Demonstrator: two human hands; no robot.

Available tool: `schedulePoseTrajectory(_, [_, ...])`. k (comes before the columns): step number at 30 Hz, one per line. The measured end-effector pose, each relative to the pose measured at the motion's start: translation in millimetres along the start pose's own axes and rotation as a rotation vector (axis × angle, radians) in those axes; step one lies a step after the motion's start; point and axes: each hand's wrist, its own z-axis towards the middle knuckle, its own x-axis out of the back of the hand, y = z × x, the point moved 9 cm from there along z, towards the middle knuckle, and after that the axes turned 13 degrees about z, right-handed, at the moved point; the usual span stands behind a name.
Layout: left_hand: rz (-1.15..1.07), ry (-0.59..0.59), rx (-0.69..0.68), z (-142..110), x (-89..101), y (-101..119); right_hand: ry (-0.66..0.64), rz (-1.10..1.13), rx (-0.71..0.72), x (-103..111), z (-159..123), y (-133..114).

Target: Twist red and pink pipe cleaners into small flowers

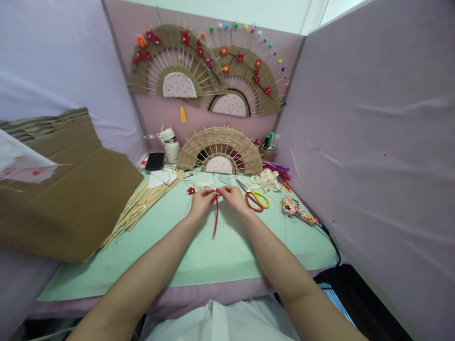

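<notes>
Both my hands meet over the middle of the mint-green tabletop [227, 265]. Between them is a magenta pipe cleaner [216, 220], its top end pinched in my fingertips and its long tail hanging toward me. My left hand [202, 201] grips it from the left; my right hand [232, 196] pinches it from the right. The bit between the fingertips is small and partly hidden. A red pipe-cleaner flower [191, 191] lies just left of my left hand. Scissors [254, 199] with red and yellow handles rest to the right of my right hand.
Behind my hands stands a twine-wrapped fan [220, 142]. Thin sticks [142, 203] and a cardboard sheet [64, 189] are at left. A floral glue gun [298, 210] with a black cord lies at right. A white bottle [171, 147] and a phone [155, 161] stand at the back.
</notes>
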Motion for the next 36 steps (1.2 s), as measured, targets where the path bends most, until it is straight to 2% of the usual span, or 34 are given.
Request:
schedulePoseTrajectory(4, [-0.101, -0.051, 0.059, -1.2, -1.6, 0.0, -0.014, -0.011, -0.006, 3.9, 0.2, -3.6])
schedulePoseTrajectory(8, [-0.079, -0.066, 0.07, -5.7, -2.7, 3.3, -0.021, -0.063, 0.033, 4.0, -0.3, -6.8])
schedulePoseTrajectory(12, [-0.054, -0.183, 0.127, -8.6, -8.1, 6.5, -0.021, -0.108, 0.048, 5.7, 0.3, -6.3])
schedulePoseTrajectory(14, [0.006, -0.192, 0.148, -6.9, -4.0, 7.6, -0.033, -0.115, 0.054, 4.9, 0.4, -6.2])
schedulePoseTrajectory(17, [0.135, -0.143, 0.087, -1.5, 6.1, 13.1, -0.065, -0.126, 0.057, 0.0, -0.3, -5.3])
schedulePoseTrajectory(24, [0.313, -0.169, -0.021, 2.9, 5.0, 12.6, -0.137, -0.213, 0.052, -11.3, -2.5, -0.2])
schedulePoseTrajectory(31, [0.554, -0.092, -0.19, 4.2, 10.7, 24.1, -0.126, -0.339, 0.083, -9.4, -3.6, -0.8])
schedulePoseTrajectory(36, [0.596, -0.046, -0.233, 3.0, 10.8, 26.3, -0.09, -0.471, 0.119, -11.3, -6.9, -7.0])
